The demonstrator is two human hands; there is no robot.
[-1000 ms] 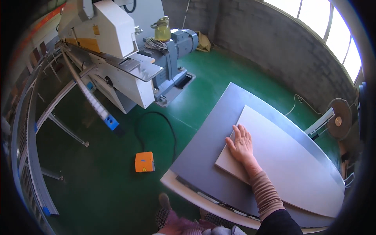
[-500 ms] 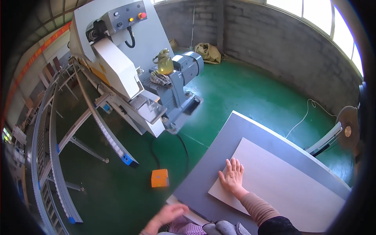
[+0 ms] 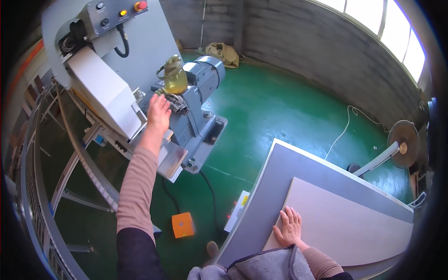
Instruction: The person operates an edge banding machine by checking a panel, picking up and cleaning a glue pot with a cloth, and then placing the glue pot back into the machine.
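My left hand (image 3: 158, 114) is stretched out over the machine, fingers extended and holding nothing I can see. Its fingertips overlap a grey patterned cloth or glove (image 3: 179, 105) in the picture; whether they touch it I cannot tell. Just behind the cloth stands a translucent yellow-green jug (image 3: 176, 81) with a handle, with some liquid in it. My right hand (image 3: 290, 227) rests with spread fingers on the near left part of a pale flat board (image 3: 347, 228). That board lies on a grey tabletop (image 3: 275, 179) with a white edge.
Left of the table stands a grey machine with a motor (image 3: 205, 77) and a control box (image 3: 112, 16) with buttons. An orange box (image 3: 183, 225) sits on the green floor beside dark cables. Curved roller rails (image 3: 29, 186) run along the left. A round-headed fan (image 3: 403, 143) stands at right.
My left hand has risen from the table's near edge and reached forward to the cloth by the jug. The view has shifted, while my right hand stays flat on the board.
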